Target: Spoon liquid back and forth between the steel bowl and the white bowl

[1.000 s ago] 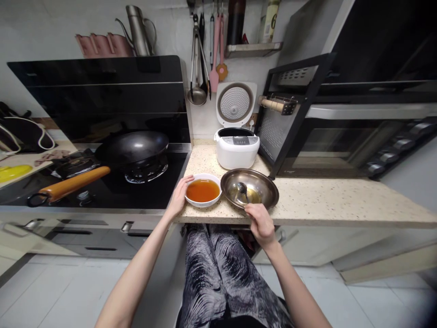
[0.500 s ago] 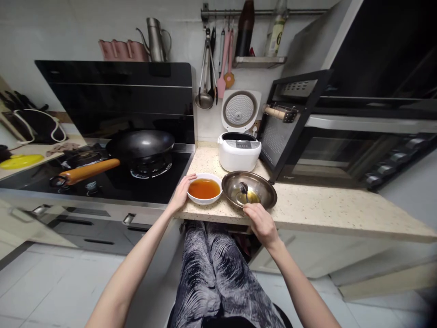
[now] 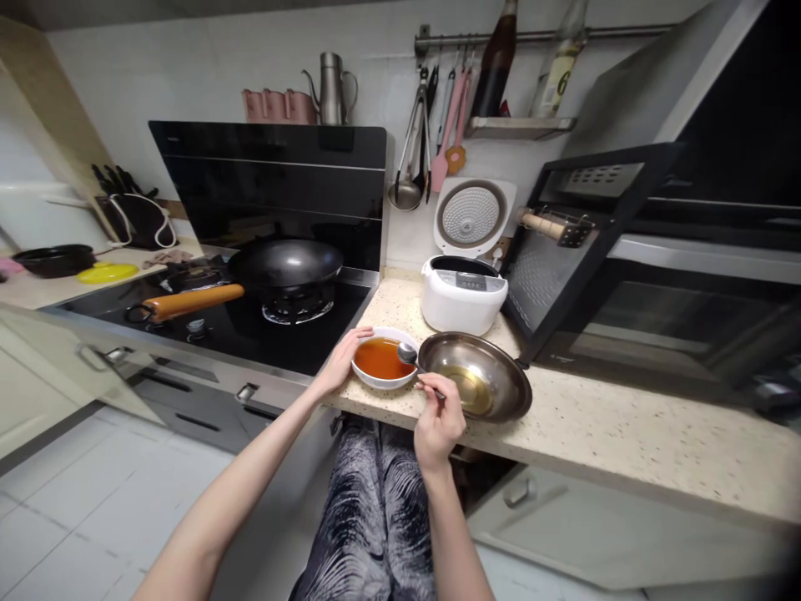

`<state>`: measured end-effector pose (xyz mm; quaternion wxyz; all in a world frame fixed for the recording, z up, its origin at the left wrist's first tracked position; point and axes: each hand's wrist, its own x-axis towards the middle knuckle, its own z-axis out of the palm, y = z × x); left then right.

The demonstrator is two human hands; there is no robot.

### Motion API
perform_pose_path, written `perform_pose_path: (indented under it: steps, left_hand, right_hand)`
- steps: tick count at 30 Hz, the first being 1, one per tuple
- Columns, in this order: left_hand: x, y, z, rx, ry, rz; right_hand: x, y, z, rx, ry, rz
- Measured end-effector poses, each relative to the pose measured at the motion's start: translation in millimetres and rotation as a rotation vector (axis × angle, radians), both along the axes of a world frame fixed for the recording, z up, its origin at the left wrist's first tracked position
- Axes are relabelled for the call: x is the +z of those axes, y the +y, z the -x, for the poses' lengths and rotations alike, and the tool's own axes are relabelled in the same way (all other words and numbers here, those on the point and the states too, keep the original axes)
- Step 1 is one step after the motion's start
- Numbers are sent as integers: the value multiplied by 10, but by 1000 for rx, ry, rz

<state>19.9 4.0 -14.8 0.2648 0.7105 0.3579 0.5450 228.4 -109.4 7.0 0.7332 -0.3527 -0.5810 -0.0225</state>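
A white bowl [image 3: 383, 384] of reddish-brown liquid [image 3: 380, 357] sits near the counter's front edge. My left hand [image 3: 341, 363] holds it steady at its left side, fingers along the rim. Pinched in my right hand [image 3: 439, 421] is the handle of a metal spoon [image 3: 406, 353]. The spoon's head is over the right part of the bowl; whether it touches the liquid I cannot tell. Just to the right stands a wide steel basin [image 3: 510, 388], with a shallow yellowish liquid [image 3: 469, 388] at the bottom.
Behind the basin is a white rice cooker [image 3: 464, 305] with its lid raised. A black wok [image 3: 288, 263] with a wooden handle rests on the stove [image 3: 275, 338] at left. An oven [image 3: 676, 309] stands on the right. Utensils [image 3: 438, 125] hang from a wall rail.
My right hand has brought the spoon leftward, from inside the steel basin to over the white bowl. My left hand stays on the bowl. The camera view has shifted left.
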Motion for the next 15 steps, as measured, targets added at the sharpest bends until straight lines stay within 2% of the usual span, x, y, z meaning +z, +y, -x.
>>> perform_pose_path:
  steps: [6,15]
  left_hand:
    - [28,-52,-17,5,-9,12]
    - [55,-81,-18,-8,1,15]
  right_hand:
    - [-125,6,183,43,-107,-37]
    - [-220,45,198,49,-110,3]
